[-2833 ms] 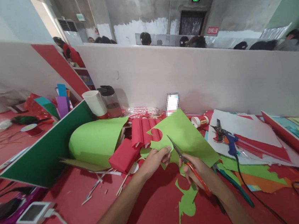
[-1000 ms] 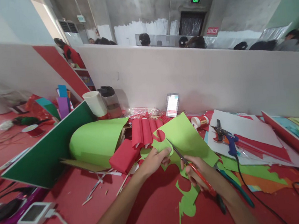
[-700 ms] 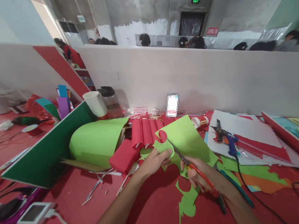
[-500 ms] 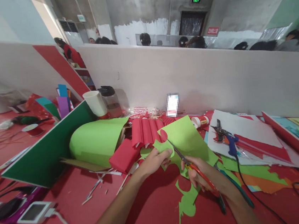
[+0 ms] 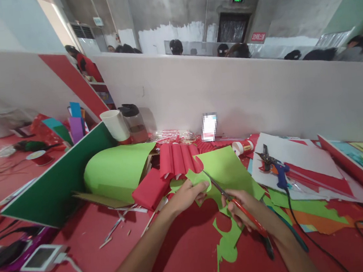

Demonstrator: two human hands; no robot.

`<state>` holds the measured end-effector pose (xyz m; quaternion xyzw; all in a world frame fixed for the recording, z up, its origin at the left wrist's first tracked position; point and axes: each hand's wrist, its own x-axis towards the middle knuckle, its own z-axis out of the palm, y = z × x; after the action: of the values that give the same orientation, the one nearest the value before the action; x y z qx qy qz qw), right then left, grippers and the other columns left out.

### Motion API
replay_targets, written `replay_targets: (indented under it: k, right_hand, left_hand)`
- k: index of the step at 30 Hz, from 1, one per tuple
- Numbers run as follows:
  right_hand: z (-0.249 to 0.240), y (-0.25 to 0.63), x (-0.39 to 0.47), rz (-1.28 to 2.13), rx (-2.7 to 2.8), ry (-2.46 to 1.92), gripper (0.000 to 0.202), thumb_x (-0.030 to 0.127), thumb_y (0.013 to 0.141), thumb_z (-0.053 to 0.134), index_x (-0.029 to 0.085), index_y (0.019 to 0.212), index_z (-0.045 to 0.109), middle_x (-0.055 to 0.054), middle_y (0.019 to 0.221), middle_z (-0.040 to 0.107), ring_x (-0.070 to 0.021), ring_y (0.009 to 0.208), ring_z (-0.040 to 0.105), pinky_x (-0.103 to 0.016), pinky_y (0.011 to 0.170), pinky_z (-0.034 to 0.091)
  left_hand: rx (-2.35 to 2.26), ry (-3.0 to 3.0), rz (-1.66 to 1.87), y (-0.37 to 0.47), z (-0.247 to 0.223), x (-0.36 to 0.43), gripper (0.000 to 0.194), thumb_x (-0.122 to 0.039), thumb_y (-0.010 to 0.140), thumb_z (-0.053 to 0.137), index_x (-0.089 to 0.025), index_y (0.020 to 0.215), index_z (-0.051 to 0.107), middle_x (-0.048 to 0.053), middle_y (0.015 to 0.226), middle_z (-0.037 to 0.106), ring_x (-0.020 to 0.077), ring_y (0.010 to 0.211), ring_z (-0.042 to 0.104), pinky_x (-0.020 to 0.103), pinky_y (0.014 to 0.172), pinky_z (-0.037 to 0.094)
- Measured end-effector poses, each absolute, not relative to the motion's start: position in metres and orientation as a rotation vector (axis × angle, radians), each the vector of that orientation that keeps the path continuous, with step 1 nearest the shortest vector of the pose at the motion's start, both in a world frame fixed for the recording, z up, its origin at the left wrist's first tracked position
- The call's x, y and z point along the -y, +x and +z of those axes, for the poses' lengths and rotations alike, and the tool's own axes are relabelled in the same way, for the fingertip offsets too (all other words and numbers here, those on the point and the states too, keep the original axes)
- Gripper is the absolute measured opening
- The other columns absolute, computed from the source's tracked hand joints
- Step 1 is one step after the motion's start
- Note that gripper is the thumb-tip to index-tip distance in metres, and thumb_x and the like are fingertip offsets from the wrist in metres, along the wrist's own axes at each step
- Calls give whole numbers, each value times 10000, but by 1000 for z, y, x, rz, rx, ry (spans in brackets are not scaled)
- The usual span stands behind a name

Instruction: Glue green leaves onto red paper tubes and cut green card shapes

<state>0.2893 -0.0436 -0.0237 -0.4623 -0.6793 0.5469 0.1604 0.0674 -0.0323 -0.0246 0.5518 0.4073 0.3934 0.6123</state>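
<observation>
My left hand (image 5: 189, 195) pinches a light green paper piece (image 5: 195, 178) with a curved cut edge. In my right hand (image 5: 244, 207) are red-handled scissors (image 5: 248, 215), their blades pointing up and left to the paper close to my left fingers. Behind the blades spreads a larger green paper sheet (image 5: 232, 161); whether it is joined to the held piece I cannot tell. Green offcuts (image 5: 227, 250) with round cutouts lie on the red table (image 5: 181, 261) below my hands. A teal-handled tool (image 5: 290, 230) lies partly under my right forearm.
Left stand a curved green sheet (image 5: 117, 173), a red block (image 5: 151, 189) and red paper rolls (image 5: 178, 160). A blue glue gun (image 5: 281, 175) rests on white sheets at right. Behind are a mug (image 5: 115, 125), a bottle (image 5: 135, 123), a phone (image 5: 209, 128) and a white partition (image 5: 244, 86).
The upper edge of the large green sheet has sunk a little. My right hand's fingers have shifted slightly on the scissor handles. My left hand stays in place.
</observation>
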Motion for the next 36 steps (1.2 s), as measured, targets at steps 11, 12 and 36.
replay_targets:
  k: [11, 12, 36]
  right_hand:
    - [-34, 285, 40, 1655, 1876, -1280, 571, 771, 852, 502, 209, 953, 496, 97, 440, 492, -63, 269, 373, -142, 284, 351]
    - [-34, 285, 40, 1654, 1874, -1268, 586, 786, 847, 493, 209, 952, 494, 97, 441, 494, -60, 266, 367, -140, 284, 343]
    - [-37, 291, 39, 1656, 1918, -1226, 419, 608, 890, 582, 213, 1006, 502, 79, 511, 549, -64, 308, 390, -152, 309, 369]
  left_hand:
    - [-1125, 1088, 1100, 73, -27, 33, 421, -568, 772, 692, -210, 742, 473, -56, 589, 501, 131, 562, 508, 269, 592, 416]
    - [-1142, 1090, 1100, 73, -28, 33, 434, -581, 770, 693, -212, 735, 467, -55, 584, 504, 135, 566, 515, 269, 591, 415]
    - [-957, 1187, 1020, 69, -23, 32, 409, -543, 813, 668, -206, 695, 469, -72, 560, 402, 103, 532, 398, 276, 605, 430]
